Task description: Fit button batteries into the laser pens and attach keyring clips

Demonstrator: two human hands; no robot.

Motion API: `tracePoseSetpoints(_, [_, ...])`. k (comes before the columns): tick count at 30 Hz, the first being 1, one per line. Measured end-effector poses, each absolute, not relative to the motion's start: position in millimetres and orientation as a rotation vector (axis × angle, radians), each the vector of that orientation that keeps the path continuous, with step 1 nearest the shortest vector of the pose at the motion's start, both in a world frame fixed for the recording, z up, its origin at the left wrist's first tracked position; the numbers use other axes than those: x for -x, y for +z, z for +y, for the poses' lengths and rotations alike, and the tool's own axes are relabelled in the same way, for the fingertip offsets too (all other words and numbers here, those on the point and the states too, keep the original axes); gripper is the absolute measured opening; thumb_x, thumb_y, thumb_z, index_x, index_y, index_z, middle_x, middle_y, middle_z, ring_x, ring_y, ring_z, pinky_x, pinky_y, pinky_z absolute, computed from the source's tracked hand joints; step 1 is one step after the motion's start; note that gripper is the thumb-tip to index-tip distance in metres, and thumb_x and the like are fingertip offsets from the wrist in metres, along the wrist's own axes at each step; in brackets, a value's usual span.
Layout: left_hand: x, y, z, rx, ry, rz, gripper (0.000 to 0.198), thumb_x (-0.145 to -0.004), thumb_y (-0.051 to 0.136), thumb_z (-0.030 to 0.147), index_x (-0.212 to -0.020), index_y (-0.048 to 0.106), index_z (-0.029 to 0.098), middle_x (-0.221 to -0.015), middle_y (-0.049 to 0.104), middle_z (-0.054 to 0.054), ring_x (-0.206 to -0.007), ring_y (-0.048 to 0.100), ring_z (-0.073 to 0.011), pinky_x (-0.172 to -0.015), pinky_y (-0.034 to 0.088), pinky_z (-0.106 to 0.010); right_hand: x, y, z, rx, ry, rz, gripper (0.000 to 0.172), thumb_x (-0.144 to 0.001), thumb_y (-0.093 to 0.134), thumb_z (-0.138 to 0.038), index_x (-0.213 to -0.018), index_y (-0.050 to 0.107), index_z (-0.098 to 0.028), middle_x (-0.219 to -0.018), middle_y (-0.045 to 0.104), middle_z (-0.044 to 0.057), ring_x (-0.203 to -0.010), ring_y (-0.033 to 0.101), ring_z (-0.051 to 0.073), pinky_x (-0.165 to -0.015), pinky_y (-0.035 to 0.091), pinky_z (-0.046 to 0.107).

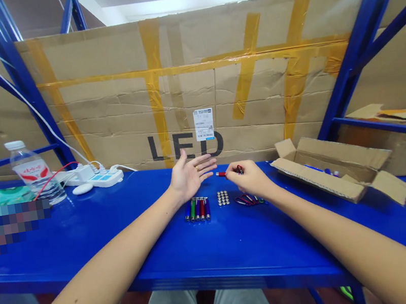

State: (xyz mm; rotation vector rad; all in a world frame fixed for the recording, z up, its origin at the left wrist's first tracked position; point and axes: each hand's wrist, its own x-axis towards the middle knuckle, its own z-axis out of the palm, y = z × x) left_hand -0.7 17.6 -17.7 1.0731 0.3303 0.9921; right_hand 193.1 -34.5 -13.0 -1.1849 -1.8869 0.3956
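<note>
My left hand (191,174) is open above the table, palm showing and fingers stretched to the right, with a ring on one finger and nothing in it. Closed in a grip, my right hand (244,176) holds a slim red penlight-like tube (221,173); its silver end points at my left fingertips, and the rest is hidden in the fist. Below my left hand lies a row of several metallic penlight-like tubes (197,210) in blue, green, purple and red. Beside them, small silver button cells (223,198) sit in neat rows. Several coloured carabiner clips (247,200) lie under my right wrist.
An opened cardboard box (323,181) with blue items inside stands at the right. On the left are a water bottle (37,173), a green packet (6,197) and a white power strip (105,178). A large cardboard sheet (116,114) backs the blue table (219,252).
</note>
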Motion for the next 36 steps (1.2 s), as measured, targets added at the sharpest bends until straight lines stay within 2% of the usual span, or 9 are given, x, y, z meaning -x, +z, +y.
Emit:
tracePoseSetpoints(6, [0.4, -17.0, 16.4, -1.061, 0.982, 0.343, 0.074, -0.089, 0.026, 0.068, -0.115, 0.062, 0.009, -0.124, 0.063, -0.020, -0.122, 0.053, -0.0330, -0.103, 0.039, -0.045, -191.6, -16.5, -34.6, 1.191, 0.630, -1.836, 0.028, -0.084, 0.050, -0.039, -0.069, 0.057, -0.017, -0.040, 0.045, -0.005, -0.036, 0.044, 0.011, -0.044, 0.034, 0.025])
tracePoseSetpoints(13, [-0.3, -17.1, 16.9, -1.048, 0.996, 0.345, 0.074, -0.089, 0.027, 0.067, -0.111, 0.065, 0.007, -0.122, 0.063, -0.021, -0.124, 0.053, -0.0328, -0.104, 0.040, -0.043, -193.1, -17.1, -32.2, 1.229, 0.602, -1.732, 0.030, -0.084, 0.052, -0.042, -0.068, 0.057, -0.017, -0.042, 0.047, -0.004, -0.033, 0.048, 0.012, -0.039, 0.035, 0.024])
tracePoseSetpoints(16, [-1.5, -17.0, 16.9, -1.037, 1.009, 0.347, 0.075, -0.089, 0.028, 0.067, -0.110, 0.066, 0.005, -0.122, 0.063, -0.022, -0.124, 0.052, -0.0328, -0.107, 0.038, -0.042, -194.9, -16.9, -31.5, 1.255, 0.557, -1.717, 0.027, -0.083, 0.051, -0.038, -0.067, 0.058, -0.017, -0.042, 0.049, -0.003, -0.034, 0.049, 0.013, -0.039, 0.037, 0.024])
tracePoseSetpoints(21, [-1.7, -18.4, 19.8, -1.030, 1.023, 0.366, 0.075, -0.090, 0.030, 0.066, -0.121, 0.060, 0.005, -0.122, 0.063, -0.022, -0.125, 0.052, -0.0320, -0.108, 0.039, -0.042, -196.4, -14.7, -32.5, 1.264, 0.468, -1.703, 0.018, -0.076, 0.051, -0.026, -0.061, 0.055, -0.018, -0.041, 0.049, -0.003, -0.036, 0.048, 0.012, -0.042, 0.037, 0.024])
tracePoseSetpoints(36, [-1.2, -19.5, 21.1, -1.029, 1.048, 0.401, 0.074, -0.089, 0.031, 0.066, -0.127, 0.055, 0.006, -0.126, 0.061, -0.022, -0.124, 0.053, -0.0317, -0.108, 0.038, -0.043, -197.9, -13.7, -30.2, 1.298, 0.244, -1.812, 0.022, -0.075, 0.049, -0.028, -0.058, 0.058, -0.017, -0.054, 0.056, 0.001, -0.055, 0.047, 0.014, -0.053, 0.033, 0.026])
